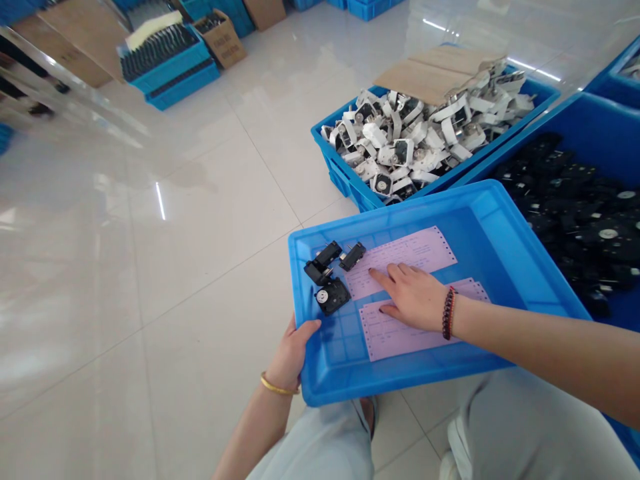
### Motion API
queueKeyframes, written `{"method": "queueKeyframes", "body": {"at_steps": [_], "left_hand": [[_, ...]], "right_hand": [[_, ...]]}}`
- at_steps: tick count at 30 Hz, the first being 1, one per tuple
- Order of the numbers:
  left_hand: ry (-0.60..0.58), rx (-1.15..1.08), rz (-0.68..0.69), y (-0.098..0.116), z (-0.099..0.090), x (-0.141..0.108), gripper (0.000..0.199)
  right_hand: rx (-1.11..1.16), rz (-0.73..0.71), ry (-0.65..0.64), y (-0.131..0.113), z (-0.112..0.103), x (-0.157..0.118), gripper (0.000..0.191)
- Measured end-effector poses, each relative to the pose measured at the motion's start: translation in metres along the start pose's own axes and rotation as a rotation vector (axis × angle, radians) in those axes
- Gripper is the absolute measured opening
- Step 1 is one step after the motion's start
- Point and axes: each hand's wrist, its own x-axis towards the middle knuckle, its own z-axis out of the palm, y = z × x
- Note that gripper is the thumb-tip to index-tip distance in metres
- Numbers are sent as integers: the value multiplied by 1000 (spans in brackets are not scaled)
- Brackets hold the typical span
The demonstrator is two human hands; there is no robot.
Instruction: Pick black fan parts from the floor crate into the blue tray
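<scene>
My left hand [290, 353] grips the near left rim of a shallow blue plastic tray [390, 217], thumb over the edge. The tray rests across my lap. My right hand [413, 297] lies flat on two pink printed sheets with perforated edges, touching the upper sheet [400, 260] and the lower sheet [395, 333]. Several small black plastic mechanisms [327, 273] lie in the tray's left part, just left of my right fingertips. One shows a round silver centre.
Ahead stands a blue crate [337, 163] heaped with white parts [400, 147], cardboard on top. To the right, a blue crate [520, 133] holds black parts [565, 207]. Stacked crates and cardboard boxes [220, 40] stand far back on the glossy tiled floor [150, 267].
</scene>
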Motion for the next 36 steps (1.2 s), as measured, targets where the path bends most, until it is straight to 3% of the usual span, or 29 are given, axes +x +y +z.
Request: {"method": "queueKeyframes", "body": {"at_steps": [24,36], "left_hand": [[2,-3,-7,-1,1,-1,75],[58,20,5,-1,5,-3,73]], "right_hand": [[42,2,-8,4,3,0,74],[11,11,-23,4,1,-2,73]]}}
